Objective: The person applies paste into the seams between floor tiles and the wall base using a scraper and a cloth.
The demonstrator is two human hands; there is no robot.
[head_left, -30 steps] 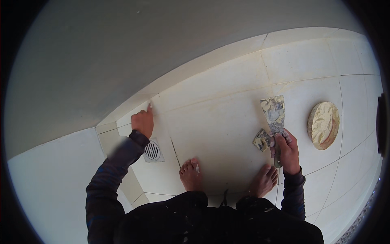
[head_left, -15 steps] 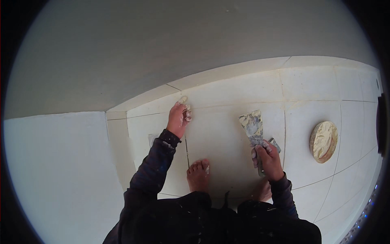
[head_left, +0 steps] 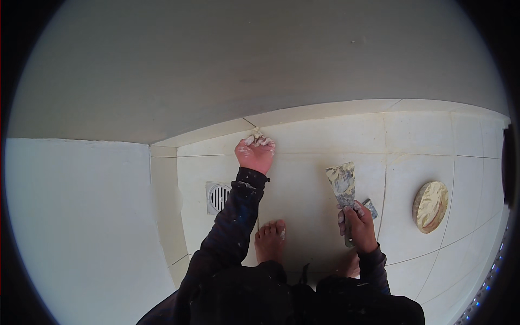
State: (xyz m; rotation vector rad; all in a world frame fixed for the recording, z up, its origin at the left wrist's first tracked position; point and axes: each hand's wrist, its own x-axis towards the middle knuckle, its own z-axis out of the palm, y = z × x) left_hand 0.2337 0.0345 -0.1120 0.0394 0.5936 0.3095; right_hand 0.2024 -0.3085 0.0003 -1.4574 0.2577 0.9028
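With 12 o'clock at the top of the view, the left hand [head_left: 255, 154] is at the foot of the grey wall [head_left: 260, 59], palm partly turned up and fingers curled in. A small lump of soft cream-coloured paste [head_left: 257, 131] shows just beyond its fingertips at 12 o'clock, close against the low cream tile skirting [head_left: 216, 130]. I cannot tell whether this grip pinches the lump or only touches it. A thin dark upright joint [head_left: 248, 123] in the skirting lies just beside the lump, toward 11 o'clock from the left hand, which is much the nearer of the two.

The right hand [head_left: 359, 222] has its grip clamped on the handle of a wide, paste-smeared metal putty knife [head_left: 341, 179]. The knife's long axis runs from the handle toward 12 o'clock, leaning slightly to 11, blade outermost; from this hand the lump lies between 10 and 11, well apart. A second, smaller paste-marked scraper [head_left: 370, 209] shows past the knuckles at 1 to 2 o'clock; whether it is held or lies on the pale tiled floor [head_left: 309, 184] is unclear.

The shallow round dish of cream paste [head_left: 431, 207] sits near 3 o'clock from the right hand, and the slotted metal floor drain [head_left: 218, 198] at 7 from the left.
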